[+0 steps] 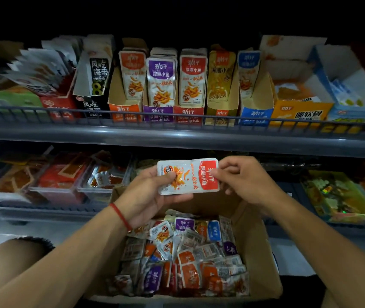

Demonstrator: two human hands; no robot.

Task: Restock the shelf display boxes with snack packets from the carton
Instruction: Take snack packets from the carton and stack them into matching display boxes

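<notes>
Both hands hold a small stack of red-topped snack packets (188,176) sideways above the open carton (259,247). My left hand (146,196) grips the stack's left end, thumb across the front. My right hand (241,176) pinches its right end. The carton is full of several loose packets in red, orange, purple and blue (186,256). On the upper shelf stand the display boxes: orange (124,111), purple (158,112), red (189,112), gold (221,113) and blue (256,115), each with upright packets.
A wire rail (177,123) runs along the upper shelf's front edge. Other snack boxes flank the row, among them a black seaweed box (93,85) and an orange one (299,112). The lower shelf holds trays of packets (63,174). My knee (14,256) is at lower left.
</notes>
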